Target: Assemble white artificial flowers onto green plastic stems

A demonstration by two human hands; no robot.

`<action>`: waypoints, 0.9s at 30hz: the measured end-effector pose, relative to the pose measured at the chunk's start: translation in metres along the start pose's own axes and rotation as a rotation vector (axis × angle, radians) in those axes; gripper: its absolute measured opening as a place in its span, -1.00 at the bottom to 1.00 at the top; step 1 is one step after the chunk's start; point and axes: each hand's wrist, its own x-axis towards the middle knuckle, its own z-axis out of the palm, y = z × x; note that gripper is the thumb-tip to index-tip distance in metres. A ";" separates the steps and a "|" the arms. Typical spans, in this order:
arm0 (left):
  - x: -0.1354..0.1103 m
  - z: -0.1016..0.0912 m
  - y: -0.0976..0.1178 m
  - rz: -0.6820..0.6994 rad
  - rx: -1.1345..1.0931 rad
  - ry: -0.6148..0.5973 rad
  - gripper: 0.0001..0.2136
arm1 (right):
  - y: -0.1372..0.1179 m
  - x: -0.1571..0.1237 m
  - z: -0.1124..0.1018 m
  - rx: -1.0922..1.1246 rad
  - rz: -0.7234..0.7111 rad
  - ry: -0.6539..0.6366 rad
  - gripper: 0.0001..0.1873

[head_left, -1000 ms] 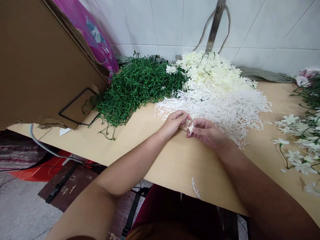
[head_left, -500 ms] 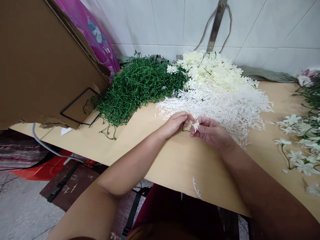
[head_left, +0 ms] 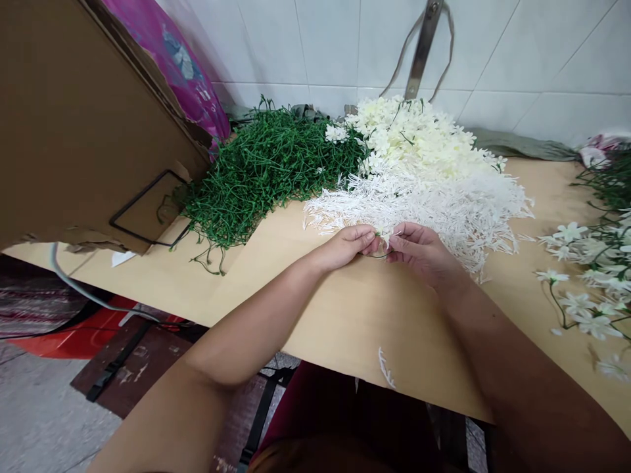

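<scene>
Over the middle of the table, my left hand (head_left: pixel 351 246) pinches a thin green plastic stem (head_left: pixel 378 256), whose lower part curves between the two hands. Close beside it, my right hand (head_left: pixel 419 253) holds a small white artificial flower (head_left: pixel 386 240) between thumb and fingers. Stem tip and flower meet between my fingertips; the fingers partly hide how they join. Behind my hands lies a heap of thin white plastic pieces (head_left: pixel 424 203), with cream-white flower heads (head_left: pixel 419 138) piled farther back. Green stems (head_left: pixel 276 164) form a tangled heap at the left.
A cardboard box (head_left: pixel 89 131) and a purple plastic bag (head_left: pixel 197 92) stand at the left. Several stemmed white flowers (head_left: pixel 591 305) lie at the right. One white piece (head_left: pixel 386 368) rests near the table's front edge. A tiled wall (head_left: pixel 325 39) closes off the back.
The flower in my right hand has tilted and come against the stem tip held by my left hand. My hands have drawn closer together. The view has shifted slightly.
</scene>
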 end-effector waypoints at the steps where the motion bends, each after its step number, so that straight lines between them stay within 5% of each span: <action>1: 0.000 0.001 0.000 -0.010 -0.012 -0.015 -0.64 | 0.001 0.000 0.001 -0.012 0.004 -0.004 -0.67; 27: -0.004 -0.001 0.007 -0.052 0.059 -0.093 -0.67 | -0.002 -0.002 0.001 -0.088 0.046 0.015 -0.62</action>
